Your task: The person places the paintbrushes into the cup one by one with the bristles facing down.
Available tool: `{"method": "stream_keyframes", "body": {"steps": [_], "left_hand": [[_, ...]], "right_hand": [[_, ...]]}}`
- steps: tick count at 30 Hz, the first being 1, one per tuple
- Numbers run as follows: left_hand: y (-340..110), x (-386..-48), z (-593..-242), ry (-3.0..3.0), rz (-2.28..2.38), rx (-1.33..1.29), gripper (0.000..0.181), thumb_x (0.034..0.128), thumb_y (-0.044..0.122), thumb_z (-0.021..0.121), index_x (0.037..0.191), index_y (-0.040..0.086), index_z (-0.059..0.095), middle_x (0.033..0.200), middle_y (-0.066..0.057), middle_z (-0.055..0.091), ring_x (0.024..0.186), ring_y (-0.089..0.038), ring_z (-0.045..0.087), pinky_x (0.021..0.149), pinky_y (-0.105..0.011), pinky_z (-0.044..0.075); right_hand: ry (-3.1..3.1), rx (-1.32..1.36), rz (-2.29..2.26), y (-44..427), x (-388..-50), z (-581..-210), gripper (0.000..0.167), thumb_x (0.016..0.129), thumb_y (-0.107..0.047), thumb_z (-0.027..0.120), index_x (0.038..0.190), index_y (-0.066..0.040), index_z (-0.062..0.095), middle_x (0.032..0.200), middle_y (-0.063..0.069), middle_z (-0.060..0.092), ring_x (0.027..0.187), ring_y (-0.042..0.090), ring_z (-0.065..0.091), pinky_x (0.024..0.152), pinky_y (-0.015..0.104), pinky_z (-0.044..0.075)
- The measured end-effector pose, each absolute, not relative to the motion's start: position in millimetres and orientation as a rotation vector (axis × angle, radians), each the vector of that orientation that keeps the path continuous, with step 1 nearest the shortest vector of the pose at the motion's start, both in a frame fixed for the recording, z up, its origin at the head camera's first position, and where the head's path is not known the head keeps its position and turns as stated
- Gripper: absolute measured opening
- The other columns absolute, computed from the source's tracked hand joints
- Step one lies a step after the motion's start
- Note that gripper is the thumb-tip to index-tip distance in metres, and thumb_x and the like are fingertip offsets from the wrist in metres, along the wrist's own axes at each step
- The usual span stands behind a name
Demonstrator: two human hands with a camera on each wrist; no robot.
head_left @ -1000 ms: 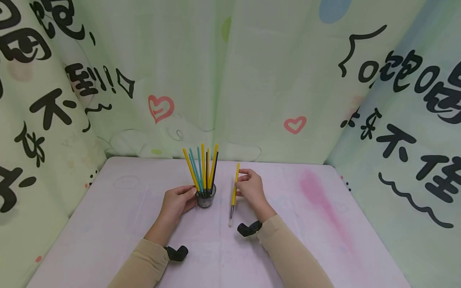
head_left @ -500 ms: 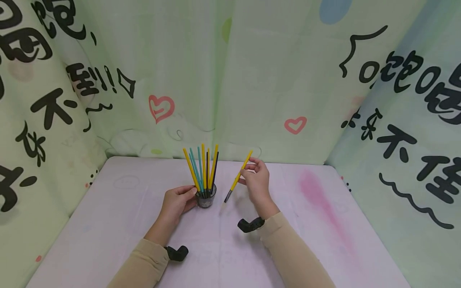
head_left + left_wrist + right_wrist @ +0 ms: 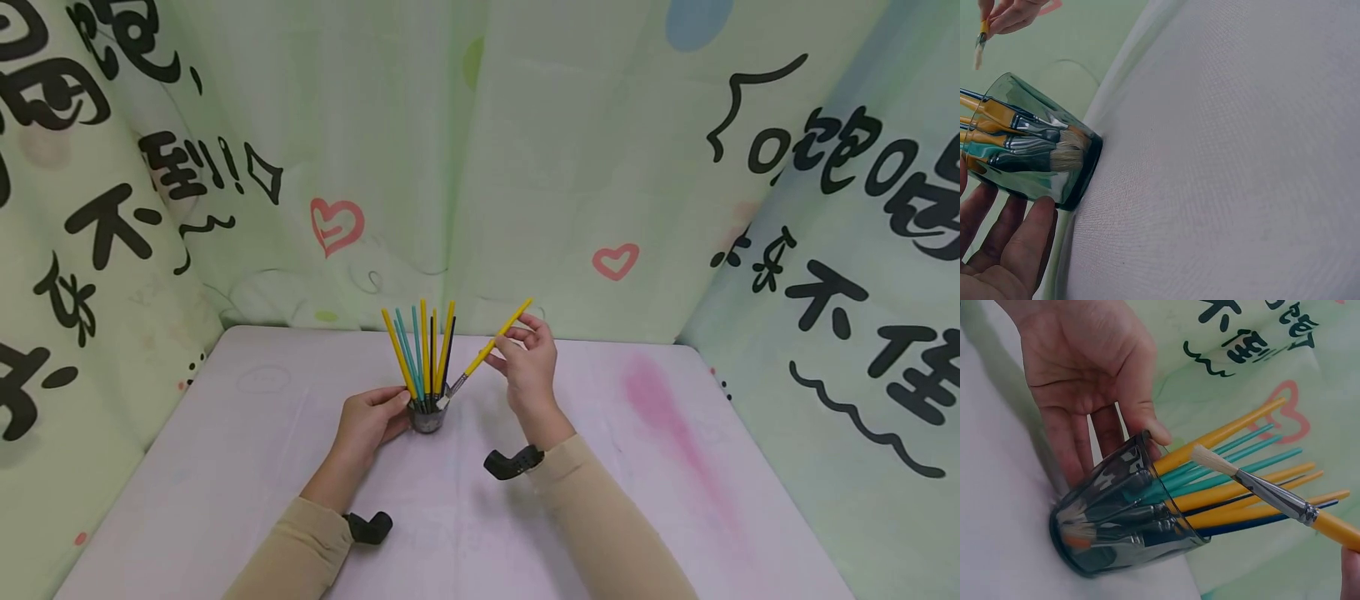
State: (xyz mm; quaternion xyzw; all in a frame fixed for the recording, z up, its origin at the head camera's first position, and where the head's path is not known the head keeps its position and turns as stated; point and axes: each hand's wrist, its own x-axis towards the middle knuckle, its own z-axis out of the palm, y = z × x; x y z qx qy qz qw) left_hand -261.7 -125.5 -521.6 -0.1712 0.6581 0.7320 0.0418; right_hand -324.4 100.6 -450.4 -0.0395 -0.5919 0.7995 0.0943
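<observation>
A dark, clear glass cup (image 3: 427, 423) stands on the table, holding several paintbrushes (image 3: 422, 350) bristles down, with yellow, teal and dark handles. My left hand (image 3: 365, 423) holds the cup from its left side; in the right wrist view the thumb lies at the rim of the cup (image 3: 1110, 550) and the fingers are behind it. In my right hand (image 3: 531, 367), pinched by its yellow handle, is a paintbrush (image 3: 489, 347) with pale bristles. It tilts bristles down toward the cup, and its bristle end (image 3: 1213, 459) is by the rim, outside the glass in the right wrist view.
A pale pink cloth covers the table (image 3: 600, 517), with a darker pink streak (image 3: 678, 417) on the right. Printed green curtains (image 3: 555, 167) hang behind and at both sides. Each wrist wears a black camera mount (image 3: 513, 463).
The right hand has lifted the paintbrush and tilted it, bringing its bristles leftward from above the table to the cup's rim. The left hand and cup have stayed put.
</observation>
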Motion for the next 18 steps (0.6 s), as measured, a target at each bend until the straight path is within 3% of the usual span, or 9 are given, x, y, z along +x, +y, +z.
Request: {"method": "stream_keyframes", "body": {"steps": [11,18], "left_hand": [[-125.4,-262.8,-522.5,2.006,2.243,-0.527,0.035,0.1019,0.017,0.076,0.132,0.000,0.074,0.135,-0.022,0.073,0.105,-0.020,0.076,0.097,-0.043,0.066],[-125.2,-262.4,-522.7,2.015,2.248,-0.521,0.034,0.1022,0.015,0.075,0.132,0.000,0.075,0.134,-0.023,0.073,0.104,-0.020,0.076,0.097,-0.043,0.066]], "right_hand": [[-1.845,0.101,2.259,84.2,-320.4,-457.9,0.050,0.097,0.011,0.067,0.140,-0.007,0.052,0.106,0.006,0.059,0.090,0.016,0.067,0.073,0.033,0.070],[-1.977,0.221,2.118,75.6,-318.2,-466.3,0.050,0.096,0.011,0.067,0.142,-0.006,0.055,0.109,0.010,0.060,0.095,0.019,0.065,0.077,0.040,0.070]]}}
